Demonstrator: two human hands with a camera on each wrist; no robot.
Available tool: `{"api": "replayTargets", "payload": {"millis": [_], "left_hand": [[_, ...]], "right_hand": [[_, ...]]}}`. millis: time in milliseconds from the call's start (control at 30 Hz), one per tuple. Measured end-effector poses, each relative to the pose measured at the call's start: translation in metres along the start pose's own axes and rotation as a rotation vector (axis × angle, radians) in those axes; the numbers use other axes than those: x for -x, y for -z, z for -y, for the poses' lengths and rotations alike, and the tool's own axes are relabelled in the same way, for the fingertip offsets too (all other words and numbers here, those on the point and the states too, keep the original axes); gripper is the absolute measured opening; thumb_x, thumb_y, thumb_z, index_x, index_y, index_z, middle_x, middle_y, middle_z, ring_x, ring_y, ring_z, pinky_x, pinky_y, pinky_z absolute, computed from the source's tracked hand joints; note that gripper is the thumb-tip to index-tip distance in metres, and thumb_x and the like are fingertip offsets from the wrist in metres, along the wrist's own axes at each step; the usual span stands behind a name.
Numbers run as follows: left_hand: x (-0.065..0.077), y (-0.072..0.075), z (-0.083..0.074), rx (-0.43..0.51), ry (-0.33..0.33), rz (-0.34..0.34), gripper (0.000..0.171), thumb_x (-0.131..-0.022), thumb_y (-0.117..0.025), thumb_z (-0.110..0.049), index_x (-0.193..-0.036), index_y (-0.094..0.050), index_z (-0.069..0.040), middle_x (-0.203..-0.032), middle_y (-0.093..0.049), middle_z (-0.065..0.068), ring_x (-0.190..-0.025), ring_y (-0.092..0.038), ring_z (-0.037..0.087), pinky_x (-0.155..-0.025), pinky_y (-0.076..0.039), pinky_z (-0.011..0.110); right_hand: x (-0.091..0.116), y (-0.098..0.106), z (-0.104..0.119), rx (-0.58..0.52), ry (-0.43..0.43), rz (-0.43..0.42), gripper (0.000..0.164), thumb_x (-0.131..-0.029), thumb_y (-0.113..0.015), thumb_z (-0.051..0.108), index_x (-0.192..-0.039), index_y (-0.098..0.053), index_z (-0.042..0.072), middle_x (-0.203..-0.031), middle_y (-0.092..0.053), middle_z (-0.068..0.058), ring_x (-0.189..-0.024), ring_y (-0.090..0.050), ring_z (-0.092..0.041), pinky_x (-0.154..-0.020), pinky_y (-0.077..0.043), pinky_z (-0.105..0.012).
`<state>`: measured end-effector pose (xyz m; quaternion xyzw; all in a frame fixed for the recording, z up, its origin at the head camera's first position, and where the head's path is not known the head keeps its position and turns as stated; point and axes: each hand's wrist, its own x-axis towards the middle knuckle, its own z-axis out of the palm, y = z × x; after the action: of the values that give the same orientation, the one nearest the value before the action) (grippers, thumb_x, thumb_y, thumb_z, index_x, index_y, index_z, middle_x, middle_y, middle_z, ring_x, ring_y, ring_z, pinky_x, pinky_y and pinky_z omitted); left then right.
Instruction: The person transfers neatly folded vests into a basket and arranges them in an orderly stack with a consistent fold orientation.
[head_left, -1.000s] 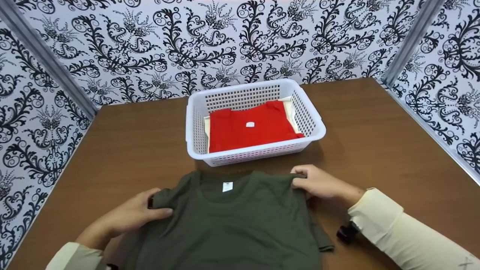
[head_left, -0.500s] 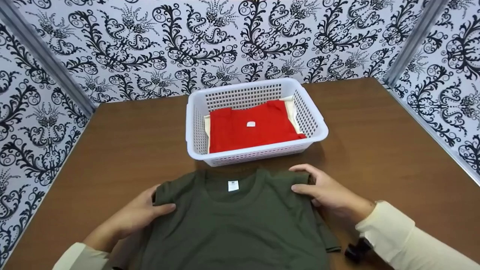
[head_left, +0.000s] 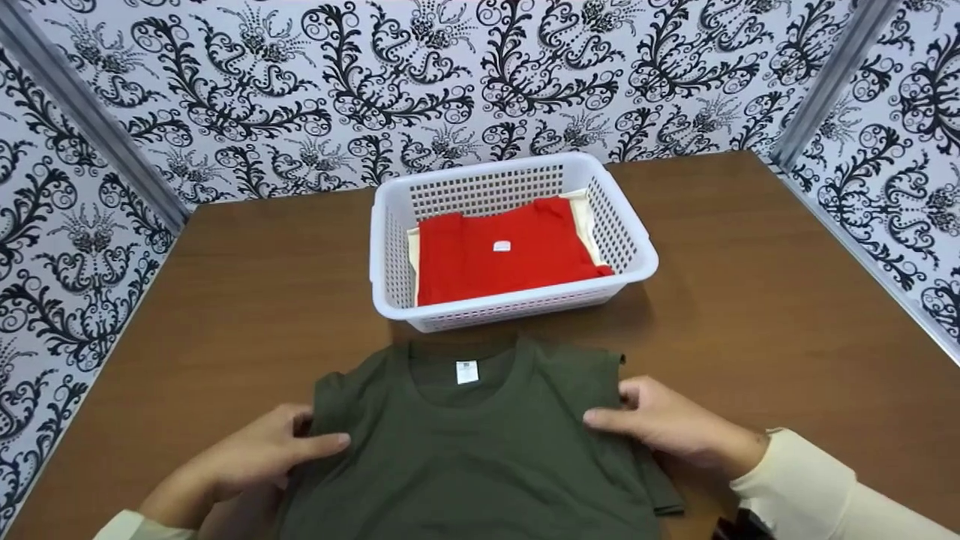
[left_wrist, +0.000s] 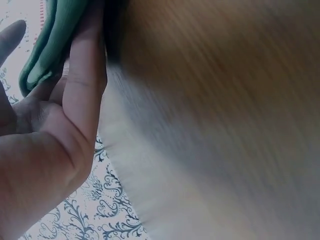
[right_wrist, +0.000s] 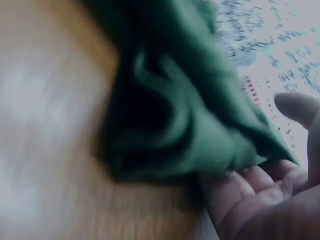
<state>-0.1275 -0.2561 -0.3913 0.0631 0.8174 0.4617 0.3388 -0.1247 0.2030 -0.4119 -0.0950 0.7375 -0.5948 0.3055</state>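
A dark green T-shirt (head_left: 480,450) lies on the table at the bottom of the head view, collar towards the basket, a white label (head_left: 466,372) inside its neck. At its left edge is my left hand (head_left: 259,457), thumb over the cloth and fingers at its underside. The left wrist view shows that thumb (left_wrist: 12,40) apart from the folded green cloth (left_wrist: 57,37). My right hand (head_left: 671,424) is at the opposite edge, below the shoulder. In the right wrist view its fingertips touch the cloth's edge (right_wrist: 200,145) from below, the thumb (right_wrist: 295,107) raised off it.
Beyond the shirt stands a white perforated basket (head_left: 514,298) with a folded red garment (head_left: 487,262) on top of cream cloth (head_left: 583,217). Patterned walls (head_left: 480,82) enclose the brown table (head_left: 285,277) at the back and sides.
My right hand has let go of the shirt's right shoulder and moved down along its edge. The left hand has also slid slightly lower. The shirt lies flatter; the basket stays put.
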Motion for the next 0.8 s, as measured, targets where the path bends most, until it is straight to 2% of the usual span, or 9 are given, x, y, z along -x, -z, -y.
{"api": "replayTargets", "payload": {"millis": [100,133,267,333,433,533,667,733,800], "left_hand": [[-0.001,-0.003,0.0,-0.063,-0.058,0.032,0.038,-0.089,-0.059,-0.034,-0.113,-0.056,-0.006,-0.101,-0.059,0.009,-0.087,-0.056,0.02,-0.064,-0.05,0.032],[-0.001,-0.005,0.0,-0.082,-0.073,0.039,0.037,-0.088,-0.059,-0.033,-0.113,-0.056,-0.006,-0.099,-0.059,0.007,-0.086,-0.056,0.019,-0.065,-0.049,0.03],[-0.001,-0.014,-0.003,-0.174,-0.099,0.007,0.041,-0.082,-0.066,-0.036,-0.108,-0.056,-0.005,-0.092,-0.061,0.003,-0.083,-0.055,0.015,-0.069,-0.045,0.023],[-0.002,-0.02,-0.006,-0.199,-0.1,-0.014,0.046,-0.079,-0.069,-0.038,-0.106,-0.055,-0.004,-0.087,-0.059,0.001,-0.08,-0.055,0.014,-0.066,-0.045,0.023],[-0.003,-0.028,-0.01,-0.191,-0.138,-0.014,0.048,-0.077,-0.071,-0.037,-0.109,-0.053,-0.006,-0.089,-0.06,0.0,-0.082,-0.057,0.013,-0.069,-0.045,0.021],[-0.004,-0.03,-0.01,-0.17,-0.201,-0.01,0.045,-0.078,-0.071,-0.035,-0.111,-0.053,-0.01,-0.095,-0.062,-0.001,-0.086,-0.057,0.01,-0.075,-0.045,0.019],[0.0,-0.029,-0.007,-0.164,-0.246,-0.043,0.042,-0.079,-0.071,-0.035,-0.112,-0.054,-0.015,-0.098,-0.063,-0.002,-0.088,-0.058,0.008,-0.078,-0.046,0.019],[0.004,-0.028,-0.007,-0.118,-0.252,-0.024,0.042,-0.08,-0.07,-0.032,-0.115,-0.053,-0.016,-0.104,-0.063,-0.001,-0.094,-0.059,0.011,-0.082,-0.046,0.02],[0.008,-0.027,-0.009,-0.052,-0.248,0.025,0.041,-0.083,-0.067,-0.027,-0.119,-0.051,-0.015,-0.11,-0.062,0.002,-0.099,-0.059,0.016,-0.084,-0.046,0.021]], "right_hand": [[-0.004,-0.006,-0.003,0.098,0.073,0.06,0.031,-0.086,-0.064,0.022,-0.111,-0.059,0.005,-0.101,-0.068,-0.006,-0.088,-0.065,-0.015,-0.076,-0.053,-0.029],[-0.005,-0.009,-0.003,0.134,0.091,0.062,0.033,-0.085,-0.065,0.023,-0.114,-0.058,0.007,-0.105,-0.067,-0.005,-0.091,-0.064,-0.015,-0.079,-0.052,-0.028],[-0.01,-0.016,-0.005,0.321,0.193,0.025,0.039,-0.083,-0.068,0.029,-0.118,-0.056,0.017,-0.111,-0.064,0.004,-0.1,-0.06,-0.01,-0.087,-0.047,-0.022],[-0.011,-0.02,-0.005,0.41,0.239,-0.003,0.04,-0.082,-0.068,0.031,-0.119,-0.055,0.021,-0.112,-0.063,0.009,-0.102,-0.059,-0.007,-0.088,-0.046,-0.022],[-0.009,-0.021,-0.005,0.511,0.289,-0.033,0.039,-0.083,-0.066,0.033,-0.119,-0.054,0.023,-0.113,-0.061,0.012,-0.103,-0.057,-0.005,-0.09,-0.045,-0.023],[-0.005,-0.02,-0.005,0.55,0.322,-0.054,0.039,-0.085,-0.065,0.031,-0.12,-0.053,0.023,-0.115,-0.06,0.012,-0.104,-0.055,-0.005,-0.092,-0.044,-0.023],[0.003,-0.015,-0.001,0.519,0.363,-0.027,0.04,-0.087,-0.063,0.028,-0.125,-0.05,0.023,-0.12,-0.058,0.01,-0.108,-0.055,-0.007,-0.094,-0.042,-0.021],[0.008,-0.012,0.001,0.485,0.378,0.006,0.041,-0.088,-0.061,0.026,-0.127,-0.049,0.023,-0.123,-0.057,0.008,-0.11,-0.054,-0.007,-0.094,-0.042,-0.02],[0.014,-0.009,0.004,0.437,0.383,0.045,0.041,-0.089,-0.061,0.023,-0.127,-0.048,0.02,-0.123,-0.058,0.005,-0.111,-0.055,-0.008,-0.094,-0.042,-0.019]]}}
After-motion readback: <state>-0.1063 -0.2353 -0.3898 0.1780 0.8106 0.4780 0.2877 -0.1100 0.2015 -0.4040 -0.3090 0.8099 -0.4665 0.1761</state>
